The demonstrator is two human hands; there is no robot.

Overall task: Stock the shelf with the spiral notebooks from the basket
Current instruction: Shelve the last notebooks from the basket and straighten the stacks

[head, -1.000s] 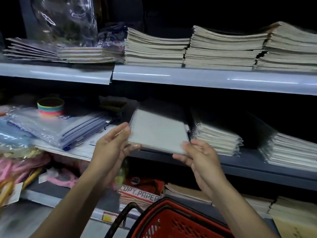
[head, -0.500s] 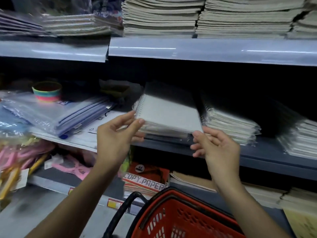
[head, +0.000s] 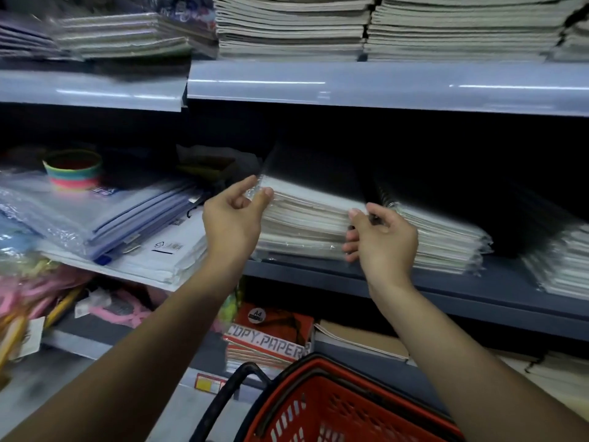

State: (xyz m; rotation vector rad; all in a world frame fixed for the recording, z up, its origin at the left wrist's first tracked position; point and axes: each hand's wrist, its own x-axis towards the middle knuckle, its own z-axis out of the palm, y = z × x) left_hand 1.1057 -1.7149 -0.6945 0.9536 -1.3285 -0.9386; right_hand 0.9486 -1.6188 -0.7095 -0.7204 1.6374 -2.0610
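Top notebook [head: 314, 194] on notebook stack [head: 302, 231], middle shelf [head: 446, 293], above basket [head: 344, 406]. Left hand [head: 234, 223] pinches spiral corner, thumb and forefinger. Right hand [head: 381, 242] fingers curled round stack's right corner. One placed, being squared; basket contents hidden, remainder unknown.

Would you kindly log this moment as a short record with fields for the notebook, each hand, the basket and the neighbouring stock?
notebook: top spiral notebook lies on its stack on the middle shelf, spiral to the left
left hand: left hand pinches the notebook's near left corner
right hand: right hand holds the near right corner, thumb on top
basket: red basket below, black handle; contents not visible
neighbouring stock: second spiral stack to the right; copy paper pack on the shelf below
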